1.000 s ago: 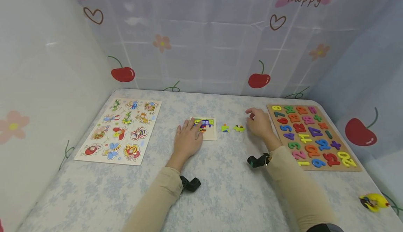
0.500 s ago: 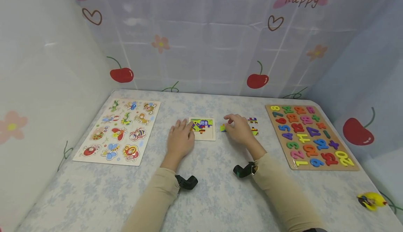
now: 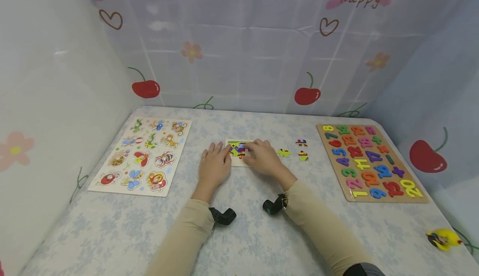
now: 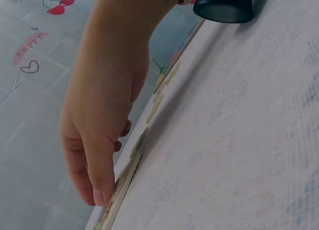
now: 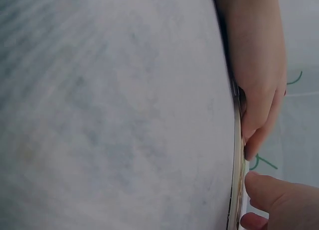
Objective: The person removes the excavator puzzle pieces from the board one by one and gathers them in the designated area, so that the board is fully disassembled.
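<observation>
My left hand (image 3: pixel 215 166) lies with straight fingers at the left edge of a small wooden jigsaw board (image 3: pixel 236 164) with a colourful vehicle picture. Over the board's right part, my right hand (image 3: pixel 265 158) bends its fingers down and pinches a small jigsaw piece, which the fingers mostly hide. In the left wrist view the right hand (image 4: pixel 102 105) reaches down with thumb and index finger close to the board. The right wrist view has the left hand (image 5: pixel 256 70) touching the board's edge (image 5: pixel 236 155), and the right thumb close by.
Three loose jigsaw pieces lie right of the board: a yellow-green one (image 3: pixel 284 153), a dark one (image 3: pixel 301 143) and a yellow-red one (image 3: pixel 303 156). An insect puzzle board (image 3: pixel 144 155) is at left, a number board (image 3: pixel 368 163) at right. A yellow toy (image 3: pixel 443 240) sits near the right edge.
My right hand has moved left from beside the number board, taken up the nearest green piece and brought it over the jigsaw board. My left hand has slid slightly left off the picture.
</observation>
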`<control>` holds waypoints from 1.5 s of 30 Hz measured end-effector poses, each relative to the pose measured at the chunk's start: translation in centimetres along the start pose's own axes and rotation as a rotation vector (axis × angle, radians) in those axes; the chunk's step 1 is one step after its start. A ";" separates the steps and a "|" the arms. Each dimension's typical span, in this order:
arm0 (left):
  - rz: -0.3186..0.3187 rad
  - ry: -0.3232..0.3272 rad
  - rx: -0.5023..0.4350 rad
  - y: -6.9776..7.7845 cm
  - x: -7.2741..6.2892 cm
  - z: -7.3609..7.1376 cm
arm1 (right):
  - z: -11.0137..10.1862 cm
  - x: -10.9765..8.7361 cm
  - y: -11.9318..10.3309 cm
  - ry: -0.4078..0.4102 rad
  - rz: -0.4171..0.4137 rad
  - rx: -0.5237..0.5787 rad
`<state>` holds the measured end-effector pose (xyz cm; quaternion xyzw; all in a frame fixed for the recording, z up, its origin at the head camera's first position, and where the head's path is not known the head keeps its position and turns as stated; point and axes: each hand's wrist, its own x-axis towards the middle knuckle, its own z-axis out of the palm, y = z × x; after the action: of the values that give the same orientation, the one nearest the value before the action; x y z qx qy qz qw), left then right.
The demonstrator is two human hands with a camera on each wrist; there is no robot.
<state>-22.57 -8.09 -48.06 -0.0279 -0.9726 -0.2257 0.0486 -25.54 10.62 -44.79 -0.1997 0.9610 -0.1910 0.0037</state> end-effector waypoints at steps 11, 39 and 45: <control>-0.005 0.001 0.013 0.1 0.2 -0.1 | -0.1 0.7 -0.8 -0.059 -0.004 -0.043; -0.008 0.019 0.039 0.0 0.1 0.0 | -0.4 1.4 -2.2 -0.002 -0.282 -0.410; -0.003 0.013 0.042 0.2 0.0 -0.1 | -0.6 1.5 -2.5 -0.033 -0.274 -0.421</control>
<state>-22.53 -7.98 -47.85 -0.0238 -0.9768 -0.2054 0.0553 -25.98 8.12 -43.20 -0.3275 0.9434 0.0178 -0.0483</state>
